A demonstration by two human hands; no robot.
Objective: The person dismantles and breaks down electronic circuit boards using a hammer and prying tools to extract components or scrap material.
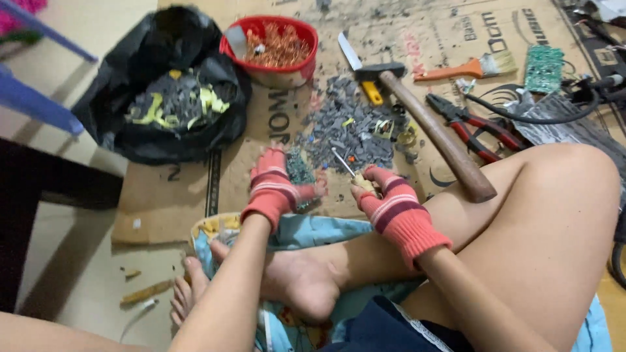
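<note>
The person sits cross-legged on the floor (85, 274), which is pale and smooth, and flattened brown cardboard (176, 195) covers most of the working place in front of the knees. The left hand (274, 186), in a red striped fingerless glove, has its fingers clenched around a small green circuit board (300, 171). The right hand (391, 205), in the same kind of glove, grasps a thin metal tool with a pale handle (349, 171) (maybe a small screwdriver), and its tip points to 11 o'clock, just beside the board.

From the hands, at 12 o'clock lies a pile of grey broken chips (345, 127) directly on the cardboard. At 1 o'clock a hammer (430, 127) with a long wooden handle rests, and red-handled pliers (479, 127) are beside it at 2 o'clock. Farther at 1 o'clock there is an orange-handled brush (466, 67) and another green board (544, 67). A red bowl (287, 72) with copper wire stands near 12 o'clock, and a black plastic bag (117, 124) with grey and yellow scraps sits at 10 o'clock. A light blue cloth (313, 228) lies under the legs.
</note>
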